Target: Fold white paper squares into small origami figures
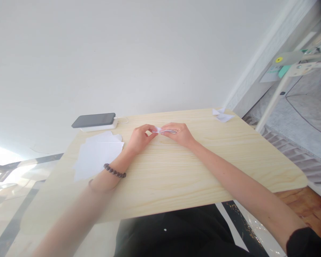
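Between my two hands is a small folded piece of white paper point(158, 130), held just above the middle of the table. My left hand point(142, 137) pinches its left end between thumb and fingertips. On the other side, my right hand point(179, 134) grips the right part, fingers closed around it. Much of the paper is hidden behind the fingers, so its full shape cannot be made out. Beside my left forearm lies a loose stack of white paper sheets point(96, 157). Folded white paper pieces point(222, 116) rest at the far right corner.
The pale wooden table point(160, 185) stands against a white wall point(149, 57). At its back left a dark phone point(95, 120) lies on a white block, with a white cable point(123, 118) attached. A white metal frame point(273, 96) rises beyond the right edge.
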A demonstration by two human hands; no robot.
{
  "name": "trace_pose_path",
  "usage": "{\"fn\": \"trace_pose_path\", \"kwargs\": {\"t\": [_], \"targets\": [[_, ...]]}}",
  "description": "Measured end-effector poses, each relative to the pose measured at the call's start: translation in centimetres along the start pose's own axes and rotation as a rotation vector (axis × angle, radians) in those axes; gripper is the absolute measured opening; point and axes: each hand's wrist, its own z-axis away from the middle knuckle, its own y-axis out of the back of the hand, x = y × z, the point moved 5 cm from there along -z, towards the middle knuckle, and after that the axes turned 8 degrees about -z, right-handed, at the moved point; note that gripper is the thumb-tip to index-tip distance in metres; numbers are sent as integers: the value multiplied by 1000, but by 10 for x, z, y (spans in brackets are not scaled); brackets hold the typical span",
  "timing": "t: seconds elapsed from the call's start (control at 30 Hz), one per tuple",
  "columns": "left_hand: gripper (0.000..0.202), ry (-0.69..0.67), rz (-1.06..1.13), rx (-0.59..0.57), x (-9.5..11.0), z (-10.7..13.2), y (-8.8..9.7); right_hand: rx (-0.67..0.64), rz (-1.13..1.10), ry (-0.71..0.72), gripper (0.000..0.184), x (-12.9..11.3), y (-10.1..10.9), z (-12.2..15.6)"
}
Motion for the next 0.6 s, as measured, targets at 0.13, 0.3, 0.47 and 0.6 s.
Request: {"fn": "trace_pose_path", "kwargs": {"t": [0.13,0.3,0.47,0.6], "targets": [[20,20,-36,2,-2,0,0,4,23,17,15,0,1,0],[21,74,-115,0,-5,2,0,-5,103,-5,17,1,3,0],[26,65,-84,-41,-4,2,-2,-15,79,12,15,3,2,0],[25,39,-60,-72,-3,2,-5,-37,34,50,17,4,0,1]]}}
